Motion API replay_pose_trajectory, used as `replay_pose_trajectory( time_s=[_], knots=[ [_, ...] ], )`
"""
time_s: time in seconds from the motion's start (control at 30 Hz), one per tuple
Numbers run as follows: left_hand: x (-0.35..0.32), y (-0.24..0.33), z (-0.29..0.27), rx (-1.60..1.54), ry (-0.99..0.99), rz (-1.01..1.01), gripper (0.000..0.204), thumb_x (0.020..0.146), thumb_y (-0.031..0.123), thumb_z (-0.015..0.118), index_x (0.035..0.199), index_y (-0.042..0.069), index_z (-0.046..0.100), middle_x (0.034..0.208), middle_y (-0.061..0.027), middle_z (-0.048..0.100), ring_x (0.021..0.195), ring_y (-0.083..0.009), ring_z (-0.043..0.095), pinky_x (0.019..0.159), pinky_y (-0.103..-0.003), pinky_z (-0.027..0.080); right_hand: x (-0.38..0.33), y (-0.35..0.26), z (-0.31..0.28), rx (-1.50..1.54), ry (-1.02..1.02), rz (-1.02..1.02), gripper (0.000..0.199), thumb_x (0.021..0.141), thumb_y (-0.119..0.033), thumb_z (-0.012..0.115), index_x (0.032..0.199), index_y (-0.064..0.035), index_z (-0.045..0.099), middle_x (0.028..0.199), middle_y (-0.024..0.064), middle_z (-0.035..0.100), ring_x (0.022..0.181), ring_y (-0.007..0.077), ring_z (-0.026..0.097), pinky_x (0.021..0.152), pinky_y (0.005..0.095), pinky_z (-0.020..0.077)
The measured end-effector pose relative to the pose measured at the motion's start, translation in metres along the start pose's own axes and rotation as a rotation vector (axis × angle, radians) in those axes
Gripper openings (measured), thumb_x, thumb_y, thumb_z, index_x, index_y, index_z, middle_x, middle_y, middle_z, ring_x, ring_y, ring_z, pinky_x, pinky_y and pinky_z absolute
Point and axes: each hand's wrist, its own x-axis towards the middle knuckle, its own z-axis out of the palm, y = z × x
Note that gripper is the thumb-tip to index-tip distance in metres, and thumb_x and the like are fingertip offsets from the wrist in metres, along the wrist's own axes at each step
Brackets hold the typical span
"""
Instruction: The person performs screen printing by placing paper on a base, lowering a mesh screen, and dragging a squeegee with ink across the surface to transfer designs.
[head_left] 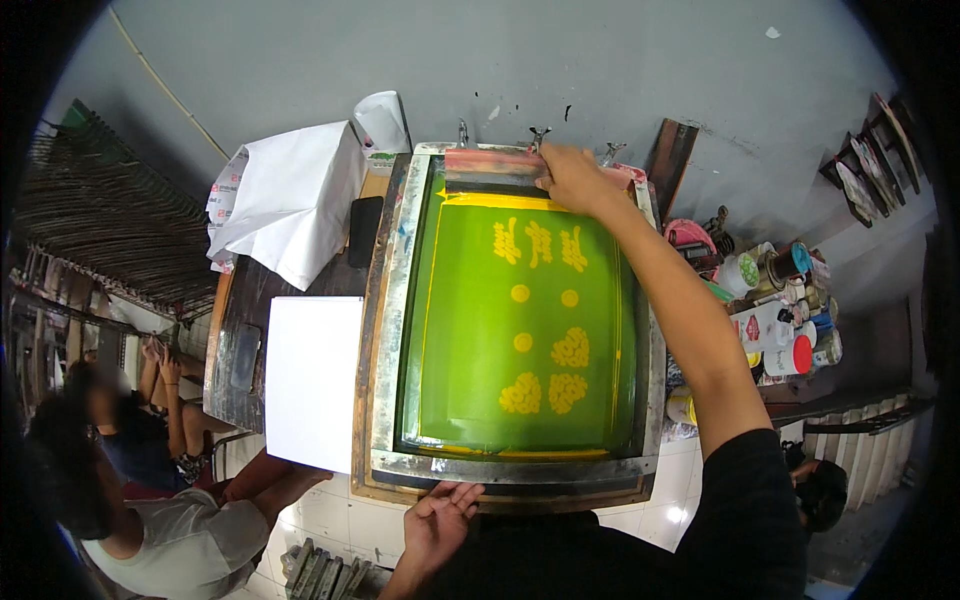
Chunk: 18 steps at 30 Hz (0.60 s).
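A metal-framed printing screen (392, 330) with a green mesh and yellow shapes lies flat on the table in front of me. My right hand (571, 178) reaches to the screen's far end and grips a wide squeegee (492, 166) lying across it, with yellow ink just below the blade. My left hand (440, 518) rests at the near edge of the frame, fingers spread and holding nothing.
A blank white sheet (312, 378) and a stack of white paper (290, 196) lie left of the screen, with a dark phone (364, 231) between them. Ink jars and bottles (778, 312) crowd the right side. Two people sit at the lower left (140, 470).
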Motion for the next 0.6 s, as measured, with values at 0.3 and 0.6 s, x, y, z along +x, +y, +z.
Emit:
replay_pose_trajectory(
  time_s=[0.3, 0.6],
  knots=[
    [-0.006, 0.023, 0.046, 0.132, -0.225, 0.093, 0.027, 0.087, 0.012, 0.055, 0.105, 0.002, 0.072, 0.116, -0.0256, 0.07, 0.112, -0.0366, 0.064, 0.099, -0.046, 0.048, -0.115, -0.058, -0.097, 0.086, 0.353, -0.165, 0.028, 0.096, -0.019, 0.064, 0.115, 0.0005, 0.056, 0.112, 0.0247, 0.066, 0.111, 0.0443, 0.06, 0.093, 0.0557, 0.0433],
    [-0.02, 0.091, 0.217, 0.384, -1.036, 0.344, 0.043, 0.096, 0.023, 0.052, 0.127, -0.004, 0.065, 0.124, -0.0345, 0.064, 0.106, -0.0359, 0.063, 0.097, -0.048, 0.048, -0.281, -0.171, -0.229, 0.066, 0.486, -0.116, 0.021, 0.1, -0.018, 0.059, 0.101, 0.0021, 0.052, 0.093, 0.0233, 0.062, 0.088, 0.0381, 0.061, 0.081, 0.0474, 0.0471]
  ],
)
